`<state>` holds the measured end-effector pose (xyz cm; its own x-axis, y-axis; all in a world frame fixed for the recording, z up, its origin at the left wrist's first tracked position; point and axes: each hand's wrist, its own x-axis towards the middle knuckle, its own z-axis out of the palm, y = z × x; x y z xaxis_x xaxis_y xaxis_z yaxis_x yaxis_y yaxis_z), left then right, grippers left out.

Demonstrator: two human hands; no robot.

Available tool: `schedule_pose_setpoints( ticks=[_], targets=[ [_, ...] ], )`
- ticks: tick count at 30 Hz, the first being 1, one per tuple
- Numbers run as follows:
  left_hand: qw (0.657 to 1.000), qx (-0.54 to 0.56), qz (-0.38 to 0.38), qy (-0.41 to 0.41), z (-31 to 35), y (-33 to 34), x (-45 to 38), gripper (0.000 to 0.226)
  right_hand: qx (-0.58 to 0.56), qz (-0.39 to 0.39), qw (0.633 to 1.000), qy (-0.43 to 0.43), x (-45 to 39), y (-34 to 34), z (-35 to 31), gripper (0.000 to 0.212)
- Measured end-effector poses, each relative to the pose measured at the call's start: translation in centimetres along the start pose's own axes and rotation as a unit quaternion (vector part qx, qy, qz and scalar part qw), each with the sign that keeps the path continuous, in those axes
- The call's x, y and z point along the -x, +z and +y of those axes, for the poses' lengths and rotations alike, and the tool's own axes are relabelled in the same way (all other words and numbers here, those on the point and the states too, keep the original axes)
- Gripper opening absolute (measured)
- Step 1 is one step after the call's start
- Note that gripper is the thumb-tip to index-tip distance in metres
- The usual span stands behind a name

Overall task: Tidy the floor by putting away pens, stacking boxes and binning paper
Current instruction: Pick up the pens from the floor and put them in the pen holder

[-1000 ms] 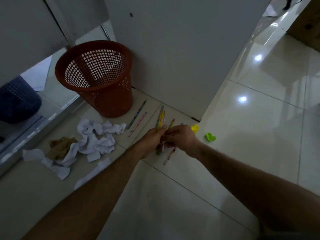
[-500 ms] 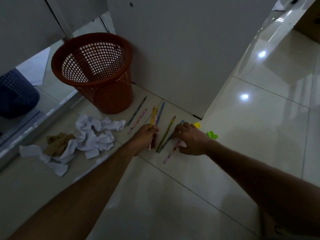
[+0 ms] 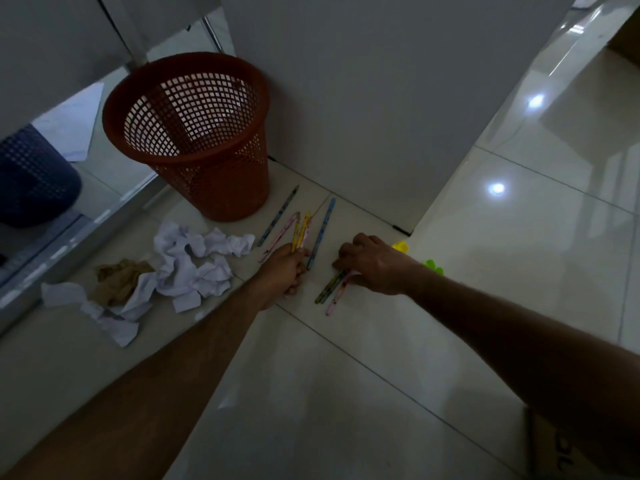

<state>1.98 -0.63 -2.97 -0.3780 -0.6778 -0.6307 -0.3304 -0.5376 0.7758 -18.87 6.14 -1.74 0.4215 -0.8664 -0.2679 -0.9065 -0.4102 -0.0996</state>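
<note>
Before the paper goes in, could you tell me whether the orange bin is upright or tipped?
Upright: the orange mesh bin stands on its base, open rim facing up.

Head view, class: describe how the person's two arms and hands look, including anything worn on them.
Both forearms are bare up to the picture's edge, with no sleeves in view. The left hand and right hand wear no gloves. No watch, bracelet or ring can be made out, though the dim light hides fine detail on the fingers.

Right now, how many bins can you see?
2. The orange mesh wastebasket stands on the floor against the grey panel, above the crumpled paper. A dark blue mesh basket sits at the left edge, partly cut off.
</note>
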Motion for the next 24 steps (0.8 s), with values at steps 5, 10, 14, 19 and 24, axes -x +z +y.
schedule_pose_setpoints(
  ticks=[5, 10, 14, 19, 24],
  targets=[
    [0.999, 0.001, 0.013, -0.033, 0.0, -1.1, 0.2, 0.020, 0.005, 0.016, 1.000, 0.007, -0.2, 0.6, -0.7, 0.026],
    [0.998, 0.021, 0.008, -0.062, -0.1, -2.0, 0.7, 0.023, 0.049, 0.033, 0.998, 0.022, 0.2, 1.6, -1.8, 0.030],
    [0.996, 0.044, 0.008, -0.074, 0.2, -2.2, 1.1, 0.025, 0.028, 0.031, 0.999, 0.018, 0.9, 1.6, -2.2, 0.031],
    [0.997, 0.037, 0.013, -0.070, 0.4, -2.0, 1.8, 0.028, -0.024, -0.007, 0.997, 0.070, 1.1, 1.5, -3.6, 0.029],
    [0.998, 0.037, 0.020, -0.052, 0.8, -1.5, 2.4, 0.031, -0.204, -0.001, 0.961, 0.186, 0.8, 0.8, -4.0, 0.022]
  ],
)
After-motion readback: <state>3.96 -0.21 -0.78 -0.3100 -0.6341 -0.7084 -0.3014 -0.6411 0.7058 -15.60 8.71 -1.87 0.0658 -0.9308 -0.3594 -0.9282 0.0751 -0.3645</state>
